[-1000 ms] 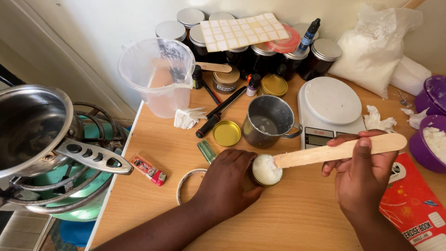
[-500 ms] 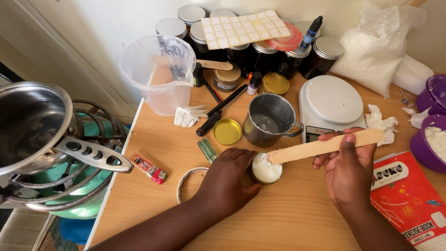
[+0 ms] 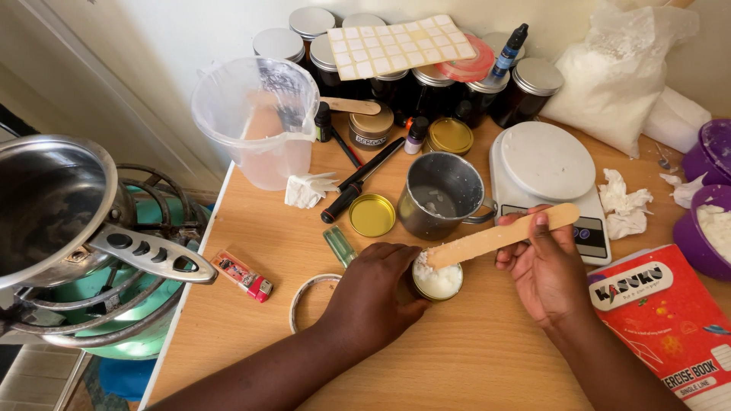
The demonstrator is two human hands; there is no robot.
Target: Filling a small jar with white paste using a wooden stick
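Observation:
A small round tin [image 3: 437,281] filled with white cream sits on the wooden table [image 3: 472,358]. My left hand [image 3: 375,293] cups its left side and steadies it. My right hand [image 3: 543,262] grips a flat wooden stick [image 3: 499,237], whose left tip carries white cream and rests over the tin's top edge. Just behind the tin stands a metal cup [image 3: 442,195] with a little residue inside.
A gold lid [image 3: 371,215], black marker [image 3: 361,181], white scale [image 3: 547,169], clear jug [image 3: 257,119], dark jars [image 3: 426,76], bag of white powder [image 3: 609,68], purple bowls [image 3: 704,221], red exercise book [image 3: 670,320], lighter [image 3: 242,275], and a pot on a gas burner [image 3: 53,205].
My right hand drew the stick left and tilted it, bringing its cream-covered tip down onto the tin. The left hand stayed on the tin.

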